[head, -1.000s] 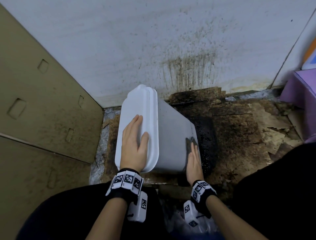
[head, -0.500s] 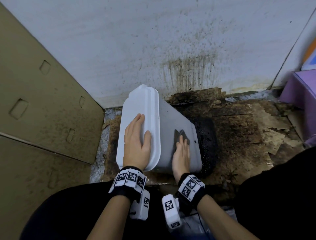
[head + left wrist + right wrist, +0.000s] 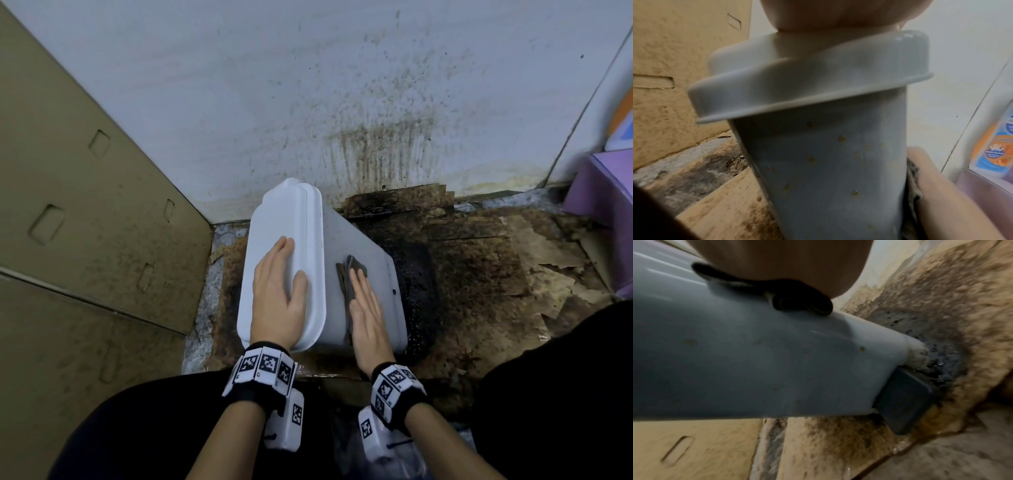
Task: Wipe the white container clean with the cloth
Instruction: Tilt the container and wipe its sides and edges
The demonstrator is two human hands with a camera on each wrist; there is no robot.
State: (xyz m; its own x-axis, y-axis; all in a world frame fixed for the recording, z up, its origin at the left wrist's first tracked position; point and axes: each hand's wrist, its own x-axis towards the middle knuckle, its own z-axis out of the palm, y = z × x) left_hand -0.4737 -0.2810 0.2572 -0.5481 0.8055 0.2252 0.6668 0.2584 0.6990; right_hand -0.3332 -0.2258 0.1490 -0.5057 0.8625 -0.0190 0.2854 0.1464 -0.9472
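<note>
Standing at the left edge of the frame: speckled brown cardboard panels [image 3: 78,219]. Leaning at centre frame on stained, blackened cardboard flooring [image 3: 479,274]: tall white plastic container [image 3: 359,250] with a white lid [image 3: 284,240], its near side dotted with small brown specks. Resting flat on the lid, fingers straight and close together: left hand [image 3: 279,294]. Pressing a crumpled dark grey cloth [image 3: 349,274] against the container's sloping face, fingers extended: right hand [image 3: 368,311].
</note>
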